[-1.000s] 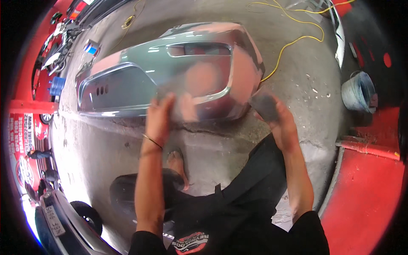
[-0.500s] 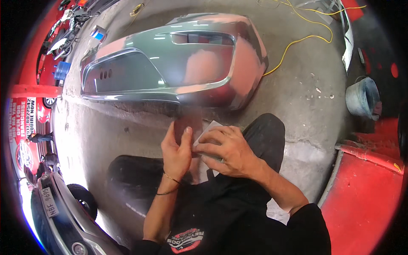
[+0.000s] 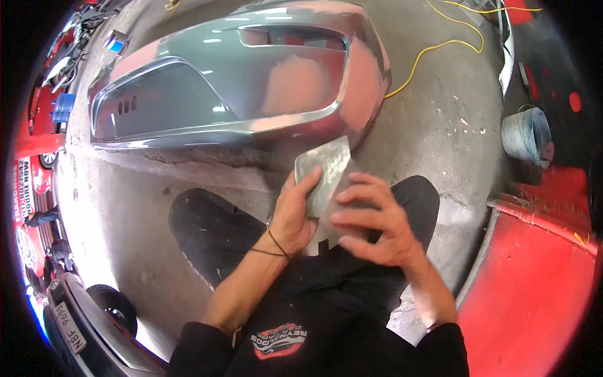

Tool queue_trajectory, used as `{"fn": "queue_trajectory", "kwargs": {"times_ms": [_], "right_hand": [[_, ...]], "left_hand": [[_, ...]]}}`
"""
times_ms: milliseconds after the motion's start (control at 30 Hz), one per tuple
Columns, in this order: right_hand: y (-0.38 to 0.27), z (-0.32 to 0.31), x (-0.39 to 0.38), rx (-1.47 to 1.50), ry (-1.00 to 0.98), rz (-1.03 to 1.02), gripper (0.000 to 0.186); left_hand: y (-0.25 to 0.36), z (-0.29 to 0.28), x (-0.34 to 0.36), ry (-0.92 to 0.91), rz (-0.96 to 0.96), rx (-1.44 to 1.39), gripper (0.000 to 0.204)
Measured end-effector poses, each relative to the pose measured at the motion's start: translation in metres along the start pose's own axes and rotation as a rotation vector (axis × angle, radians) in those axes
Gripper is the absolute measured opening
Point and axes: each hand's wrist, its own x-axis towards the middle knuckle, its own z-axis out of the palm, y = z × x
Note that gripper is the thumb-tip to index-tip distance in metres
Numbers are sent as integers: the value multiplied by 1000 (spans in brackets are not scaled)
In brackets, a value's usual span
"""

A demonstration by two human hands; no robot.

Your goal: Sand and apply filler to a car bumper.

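My left hand [image 3: 294,213] grips a flat grey-green sanding block [image 3: 323,164], thumb across its face and fingers behind. A thin brownish sheet, smeared by motion, shows along the block's right side; it looks like sandpaper. Beside that edge is my right hand [image 3: 383,223], slightly blurred, its fingers bent and spread apart. Whether its fingertips touch the sheet, I cannot tell. Just beyond both hands lies a large car bumper [image 3: 251,88], grey-green with patches of pinkish filler or primer, and a slot-shaped opening near its upper right.
A yellow cord [image 3: 418,60] runs over the concrete floor [image 3: 433,132] from the bumper's right end. At right stand a grey bucket [image 3: 524,135] and a red panel [image 3: 521,283]. A parked car [image 3: 94,320] is at lower left. A can [image 3: 116,41] stands behind the bumper's left end.
Both hands have moved right and drawn apart. The block has come into plain sight, tilted up in my left hand, while my right hand has loosened from the pale sheet. The view has shifted somewhat.
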Motion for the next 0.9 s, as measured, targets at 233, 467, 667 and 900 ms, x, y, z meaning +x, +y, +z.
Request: {"fn": "queue_trajectory", "kwargs": {"times_ms": [233, 467, 667, 900], "right_hand": [[-20, -52, 70, -777, -119, 73, 59], [-73, -33, 172, -900, -327, -82, 55], [-1, -32, 167, -954, -438, 41, 48], [111, -87, 111, 623, 412, 837, 45]], "left_hand": [[105, -14, 56, -193, 46, 210, 42], [163, -13, 92, -367, 207, 444, 47], [219, -14, 139, -115, 526, 307, 65], [281, -77, 219, 143, 1069, 69, 30]]}}
